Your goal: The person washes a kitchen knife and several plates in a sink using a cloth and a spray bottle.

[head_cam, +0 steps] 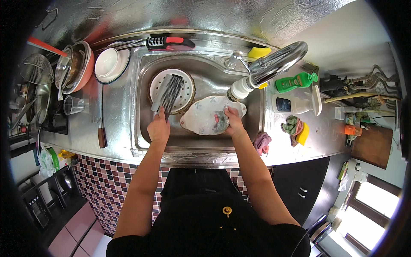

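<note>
My left hand (159, 128) grips the handle end of a broad cleaver-like knife (167, 91), whose blade lies over a white perforated bowl or strainer (184, 101) on the left of the steel sink (205, 143). In my right hand (233, 121) is a grey mesh scouring cloth (221, 122), held over a white oval dish (200, 115) with a floral pattern. The dish rests in the sink, right of the strainer. The chrome faucet (284, 62), with a white spout end (240, 90), hangs above the dish's right part; no water stream can be made out.
Left counter: stacked white bowls (107, 62), clear plastic cup (74, 105), long knife (101, 128). Behind the sink lies a knife sharpener (170, 42). Right counter: green detergent bottle (293, 82), white pump bottle (293, 104), cloths (292, 124), yellow sponge (302, 134). A purple cloth (262, 143) hangs over the front edge.
</note>
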Available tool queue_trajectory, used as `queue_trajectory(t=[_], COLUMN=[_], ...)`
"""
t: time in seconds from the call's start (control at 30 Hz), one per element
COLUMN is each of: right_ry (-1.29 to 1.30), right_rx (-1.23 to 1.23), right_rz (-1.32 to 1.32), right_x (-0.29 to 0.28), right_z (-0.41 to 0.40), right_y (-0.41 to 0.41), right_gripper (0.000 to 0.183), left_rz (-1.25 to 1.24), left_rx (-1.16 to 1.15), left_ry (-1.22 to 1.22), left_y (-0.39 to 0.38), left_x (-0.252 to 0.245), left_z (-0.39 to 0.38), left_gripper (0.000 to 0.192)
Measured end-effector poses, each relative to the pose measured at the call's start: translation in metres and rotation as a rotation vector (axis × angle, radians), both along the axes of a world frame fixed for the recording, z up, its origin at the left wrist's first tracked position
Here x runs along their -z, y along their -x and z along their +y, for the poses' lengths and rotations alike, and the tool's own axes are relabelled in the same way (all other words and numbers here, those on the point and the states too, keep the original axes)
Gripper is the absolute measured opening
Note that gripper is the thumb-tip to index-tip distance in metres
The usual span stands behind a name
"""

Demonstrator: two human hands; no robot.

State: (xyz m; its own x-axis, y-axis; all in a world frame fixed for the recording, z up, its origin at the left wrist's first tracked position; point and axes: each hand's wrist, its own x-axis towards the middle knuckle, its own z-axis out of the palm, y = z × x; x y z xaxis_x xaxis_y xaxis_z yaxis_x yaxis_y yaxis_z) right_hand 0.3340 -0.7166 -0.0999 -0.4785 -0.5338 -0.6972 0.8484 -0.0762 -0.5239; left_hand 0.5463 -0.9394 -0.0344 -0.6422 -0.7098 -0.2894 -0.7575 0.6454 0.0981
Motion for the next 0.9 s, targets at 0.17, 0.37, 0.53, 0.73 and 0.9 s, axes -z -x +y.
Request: queue_trajectory(t=[0.17, 0.37, 0.53, 0.73, 0.9], right_ry=[-0.061, 0.045, 0.017, -0.009, 0.023], right_rx=[0.201, 0.171, 0.078, 0.015, -0.009], right_rz=[-0.074, -0.322, -0.302, -0.262, -0.252], right_x=[-0.01, -0.003, 0.0, -0.003, -0.01], right_z=[-0.011, -0.016, -0.013, -0.018, -0.019], right_y=[-0.014, -0.022, -0.021, -0.021, -0.02], right_gripper=[0.028, 0.028, 0.027, 0.03, 0.031], left_rz=[0.107, -0.085, -0.071, -0.116, -0.209], left_rx=[-0.017, -0.146, -0.089, 0.03, 0.375], left_ry=[0.074, -0.26, -0.211, -0.16, 0.007], left_y=[-0.014, 0.003, -0.007, -0.017, -0.025], left_x=[0.033, 0.01, -0.018, -0.075, -0.131], left_z=[-0.005, -0.012, -0.008, -0.003, -0.022], left_gripper=[0.08, 0.095, 0.096, 0.094, 0.083])
